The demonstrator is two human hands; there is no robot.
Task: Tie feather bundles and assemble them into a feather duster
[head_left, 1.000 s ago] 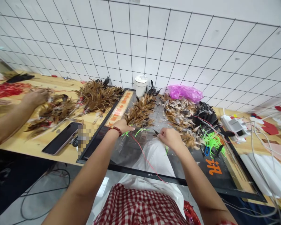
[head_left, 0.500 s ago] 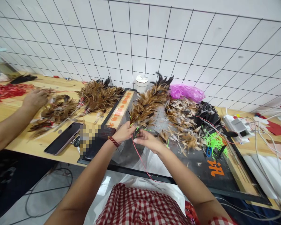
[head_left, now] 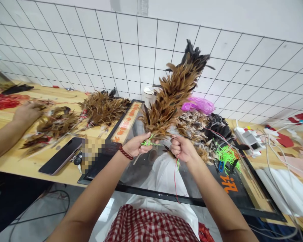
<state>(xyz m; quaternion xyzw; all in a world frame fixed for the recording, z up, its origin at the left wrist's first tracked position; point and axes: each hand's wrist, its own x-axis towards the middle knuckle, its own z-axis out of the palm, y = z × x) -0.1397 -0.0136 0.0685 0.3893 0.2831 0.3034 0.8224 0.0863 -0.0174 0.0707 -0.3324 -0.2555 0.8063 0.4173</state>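
My left hand [head_left: 138,144] is closed round the lower end of a feather duster [head_left: 170,97], where bright green ties [head_left: 147,142] show between the fingers. The duster tilts up and away to the right, brown along its length and black at the tip. A thin stick end pokes out below my left hand. To the right of it, my right hand [head_left: 183,149] is a closed fist gripping a thin red string [head_left: 175,183], whose tail hangs down towards my lap. A bit of green strip also dangles beneath that fist.
Loose feathers [head_left: 192,125], a pink plastic bag [head_left: 198,105] and green strips [head_left: 226,154] lie at the right. A lidded white cup [head_left: 148,94] stands behind. At the left are a phone [head_left: 62,156], keys [head_left: 77,160], another feather bundle [head_left: 103,109] and a co-worker's hand [head_left: 27,116].
The feather duster has been raised and now stands higher against the tiled wall. My right hand has moved right, away from my left hand, closing to a fist with the red string.
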